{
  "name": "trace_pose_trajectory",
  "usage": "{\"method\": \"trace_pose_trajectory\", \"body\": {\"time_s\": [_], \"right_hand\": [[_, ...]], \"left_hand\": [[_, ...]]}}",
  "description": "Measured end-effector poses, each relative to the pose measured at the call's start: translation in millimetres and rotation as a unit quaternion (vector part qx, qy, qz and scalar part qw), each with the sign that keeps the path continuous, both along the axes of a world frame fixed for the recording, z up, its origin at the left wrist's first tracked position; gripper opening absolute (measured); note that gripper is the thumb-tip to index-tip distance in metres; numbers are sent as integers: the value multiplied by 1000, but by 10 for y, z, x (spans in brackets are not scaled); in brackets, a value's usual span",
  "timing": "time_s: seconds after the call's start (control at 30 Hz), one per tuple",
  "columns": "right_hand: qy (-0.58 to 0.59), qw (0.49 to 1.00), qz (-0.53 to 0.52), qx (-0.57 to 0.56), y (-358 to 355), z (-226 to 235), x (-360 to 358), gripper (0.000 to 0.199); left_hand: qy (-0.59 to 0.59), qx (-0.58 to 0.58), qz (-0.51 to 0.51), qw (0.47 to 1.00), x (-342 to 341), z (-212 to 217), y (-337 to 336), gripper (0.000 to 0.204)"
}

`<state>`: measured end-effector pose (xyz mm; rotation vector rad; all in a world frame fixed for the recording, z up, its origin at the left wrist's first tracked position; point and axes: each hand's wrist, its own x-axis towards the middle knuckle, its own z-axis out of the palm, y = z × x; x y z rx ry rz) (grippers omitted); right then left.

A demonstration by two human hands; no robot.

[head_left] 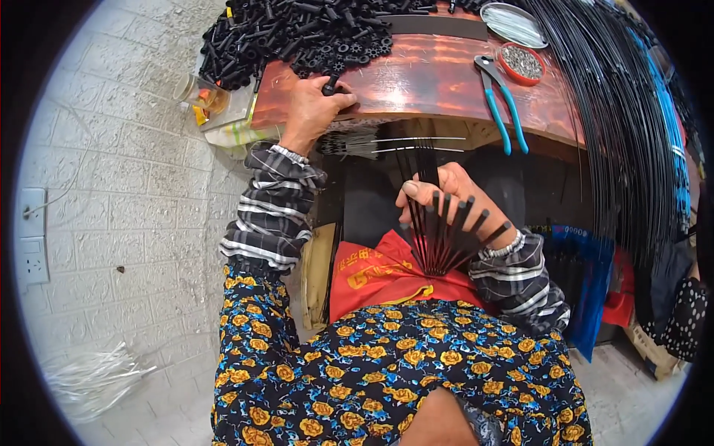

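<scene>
Rods (433,266), thin and black with thicker ends, spread in a fan above the lap, just beyond the flowered cloth (357,357) and in front of a red bag (372,271). The right hand (462,195) is curled around them, thumb and forefinger close together; the other fingers are mostly hidden, so I cannot tell how firmly they grip. The rods splay at their thick ends, and a loose hold could let one slide out and drop into the lap or tangle with its neighbours.

Beyond them, two pale sticks (418,140) lie crosswise, near enough for the thin tips to snag on if the bunch swings.

Farther off, blue-handled pliers (512,110) stick out past the edge of the table (446,89); a brush from the right sleeve (520,275) might tip them off. The left hand (309,111) rests at that edge, its thumb and fingers closed on a small black part (330,85). A slack pinch there could send the part over the side.

Behind it is a heap of black parts (297,37), which could slide if pulled from below. A red bowl (520,82) of metal bits could spill if jogged.
</scene>
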<state>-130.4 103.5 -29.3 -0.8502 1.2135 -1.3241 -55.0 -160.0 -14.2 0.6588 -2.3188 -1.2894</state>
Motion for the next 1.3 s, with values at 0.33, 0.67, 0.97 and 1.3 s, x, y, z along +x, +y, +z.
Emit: {"method": "trace_pose_trajectory", "body": {"time_s": [0.33, 0.67, 0.97, 1.3], "right_hand": [[87, 994, -15, -70, 29, -96, -41, 33], [18, 999, -27, -39, 51, -38, 10, 34], [20, 999, -29, -40, 45, -82, 13, 35], [14, 998, -34, -51, 71, -118, -22, 36]], "left_hand": [[59, 367, -49, 927, 228, -8, 744, 21], [110, 481, -63, 868, 235, -32, 920, 32], [128, 477, -81, 866, 212, -33, 882, 36], [134, 479, -64, 865, 186, -49, 894, 31]]}}
